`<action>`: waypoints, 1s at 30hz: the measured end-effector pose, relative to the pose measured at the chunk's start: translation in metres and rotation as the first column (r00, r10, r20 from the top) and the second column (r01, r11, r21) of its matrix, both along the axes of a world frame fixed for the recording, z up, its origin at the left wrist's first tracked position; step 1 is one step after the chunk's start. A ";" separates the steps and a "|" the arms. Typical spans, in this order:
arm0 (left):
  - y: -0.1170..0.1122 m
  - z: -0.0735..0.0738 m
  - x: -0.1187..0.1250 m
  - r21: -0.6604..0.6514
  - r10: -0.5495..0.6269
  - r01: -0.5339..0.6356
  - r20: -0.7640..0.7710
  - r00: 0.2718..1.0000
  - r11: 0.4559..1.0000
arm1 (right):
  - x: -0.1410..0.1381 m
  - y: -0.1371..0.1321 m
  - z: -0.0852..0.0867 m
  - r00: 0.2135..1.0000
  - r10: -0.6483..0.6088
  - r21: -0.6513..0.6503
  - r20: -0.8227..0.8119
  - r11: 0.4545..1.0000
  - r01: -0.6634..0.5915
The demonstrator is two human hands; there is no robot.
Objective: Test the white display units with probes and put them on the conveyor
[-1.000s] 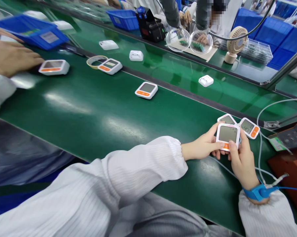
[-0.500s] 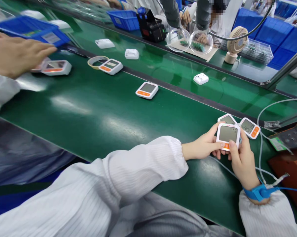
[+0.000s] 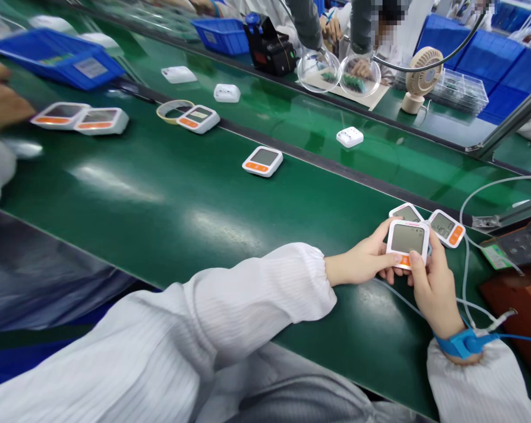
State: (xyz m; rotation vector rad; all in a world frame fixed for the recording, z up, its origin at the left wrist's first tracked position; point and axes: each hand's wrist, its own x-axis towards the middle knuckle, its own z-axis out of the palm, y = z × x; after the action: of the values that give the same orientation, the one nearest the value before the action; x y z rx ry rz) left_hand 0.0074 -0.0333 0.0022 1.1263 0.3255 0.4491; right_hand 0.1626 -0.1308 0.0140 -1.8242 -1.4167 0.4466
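Between them my left hand [image 3: 373,255] and my right hand [image 3: 435,285] grip a white blood pressure monitor [image 3: 407,238] with a grey screen and orange buttons. Both thumbs rest at its orange button strip; the fingers curl beneath it. Just behind lies a second monitor [image 3: 405,211], partly hidden by the held one. To the right, a third monitor [image 3: 442,226] shows digits on its screen and lies turned sideways. A blue wrist strap [image 3: 461,343] circles my right wrist, with a blue cord leading off to the right.
Pale tubes [image 3: 467,276] run past my right hand near a brown box [image 3: 521,305]. Farther left lie another monitor [image 3: 263,161], a tape roll [image 3: 162,110] and a blue bin [image 3: 56,56]. A co-worker's hand [image 3: 3,103] is at far left. White housings [image 3: 350,137] sit on the belt behind.
The co-worker's hand at far left has drawn back leftward, uncovering two monitors. White housings on the belt have shifted left. My hands and the held monitor stay in place.
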 end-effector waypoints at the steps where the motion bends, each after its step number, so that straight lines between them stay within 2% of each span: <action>1: 0.000 0.000 0.000 0.004 0.000 0.000 -0.001 1.000 1.000 | 0.000 0.000 0.000 1.000 -0.001 -0.001 -0.001 1.000 0.001; 30: 0.000 0.002 -0.001 0.032 0.006 -0.006 -0.002 1.000 0.999 | 0.001 0.000 0.000 1.000 0.009 -0.020 0.005 1.000 -0.009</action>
State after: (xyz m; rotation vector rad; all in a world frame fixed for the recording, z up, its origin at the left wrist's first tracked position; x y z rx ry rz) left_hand 0.0061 -0.0332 0.0040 1.1577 0.3245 0.4602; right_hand 0.1635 -0.1310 0.0143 -1.8371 -1.4295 0.4626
